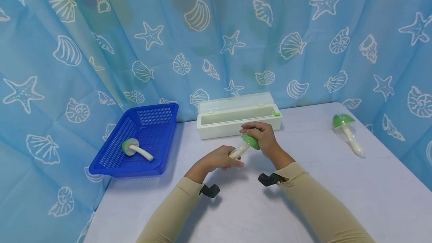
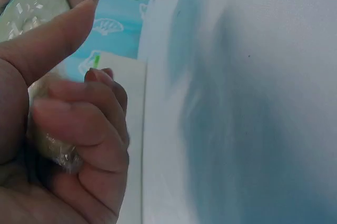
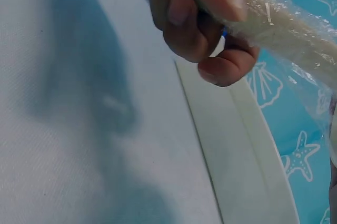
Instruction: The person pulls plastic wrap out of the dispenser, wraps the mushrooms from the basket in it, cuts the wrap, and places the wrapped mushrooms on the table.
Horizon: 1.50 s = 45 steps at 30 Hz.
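Seen from the head camera, a person in tan sleeves holds a green-capped mushroom over a white-covered table, the left hand gripping the pale stem and the right hand with its fingers wrapped over the cap. Just beyond stands a long white box, its lid raised and a green tab near its right end; at left, a blue basket holds a second mushroom, while a third mushroom, in clear plastic, lies far right before a blue curtain printed with seashells and starfish. In the left wrist view, the left fingers curl round the plastic-wrapped stem, its lower end against the palm, with the thumb laid across; the cap's pale underside faces the camera at upper left, the right hand clasping it from behind. In the right wrist view, the left thumb and fingers close on the stem under glossy plastic, the cap and right hand barely showing at the right edge, the white box behind.
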{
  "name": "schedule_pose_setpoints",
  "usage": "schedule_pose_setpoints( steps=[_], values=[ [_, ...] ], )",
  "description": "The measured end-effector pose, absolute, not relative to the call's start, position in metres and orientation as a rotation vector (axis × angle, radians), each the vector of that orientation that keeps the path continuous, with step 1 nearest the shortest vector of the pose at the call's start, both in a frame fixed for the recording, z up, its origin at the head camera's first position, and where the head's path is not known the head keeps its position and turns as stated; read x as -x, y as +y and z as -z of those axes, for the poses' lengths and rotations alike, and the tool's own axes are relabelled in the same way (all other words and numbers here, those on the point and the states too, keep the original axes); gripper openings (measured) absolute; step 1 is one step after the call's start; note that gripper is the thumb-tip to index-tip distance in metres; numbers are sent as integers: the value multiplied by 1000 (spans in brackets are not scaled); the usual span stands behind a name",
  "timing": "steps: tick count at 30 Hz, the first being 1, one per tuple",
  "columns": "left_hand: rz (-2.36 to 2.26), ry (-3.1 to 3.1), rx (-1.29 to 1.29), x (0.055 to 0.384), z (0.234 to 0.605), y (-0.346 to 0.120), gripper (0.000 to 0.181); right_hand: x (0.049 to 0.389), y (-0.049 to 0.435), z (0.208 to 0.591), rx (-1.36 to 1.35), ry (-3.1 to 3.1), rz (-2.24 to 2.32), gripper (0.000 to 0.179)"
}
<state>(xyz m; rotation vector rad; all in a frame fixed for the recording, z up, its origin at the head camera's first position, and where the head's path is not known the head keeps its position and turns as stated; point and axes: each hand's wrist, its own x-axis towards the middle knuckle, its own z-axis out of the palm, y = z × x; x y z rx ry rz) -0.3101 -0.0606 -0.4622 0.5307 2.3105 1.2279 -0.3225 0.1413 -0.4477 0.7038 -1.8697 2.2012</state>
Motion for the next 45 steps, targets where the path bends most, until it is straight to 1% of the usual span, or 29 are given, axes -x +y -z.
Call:
schedule_pose_setpoints(
  steps=[5, 9, 14, 16, 19, 23, 28, 31, 34, 39, 44, 45],
  values=[
    [-1226, 2373, -513, 305, 462, -56, 24, 321, 139, 448, -780, -1884, -2245, 22],
    [-1274, 2333, -548, 303, 464, -56, 21, 322, 141, 451, -711, -1874, -2336, 22],
    [-1289, 2276, -641, 302, 464, -61, 18, 322, 143, 454, -627, -1871, -2416, 33],
    [-1288, 2273, -658, 302, 464, -63, 18, 321, 143, 456, -609, -1864, -2445, 35],
    [-1280, 2286, -669, 303, 464, -64, 20, 322, 143, 459, -609, -1868, -2445, 31],
    [-1233, 2354, -639, 302, 466, -64, 23, 324, 142, 461, -641, -1888, -2393, 21],
    [-1230, 2367, -680, 299, 468, -66, 25, 326, 144, 457, -670, -1930, -2299, 19],
    [-1340, 2256, -760, 298, 464, -72, 36, 325, 146, 452, -649, -1840, -2366, 15],
    [-1463, 2132, -814, 298, 461, -79, 45, 326, 151, 448, -648, -1699, -2438, 18],
    [-1576, 2081, -843, 300, 461, -88, 32, 327, 158, 446, -700, -1596, -2447, 20],
    [-1608, 2183, -735, 300, 466, -89, 31, 328, 159, 447, -717, -1578, -2458, 16],
    [-1620, 2189, -707, 300, 467, -89, 31, 328, 159, 446, -702, -1584, -2445, 18]
  ],
)
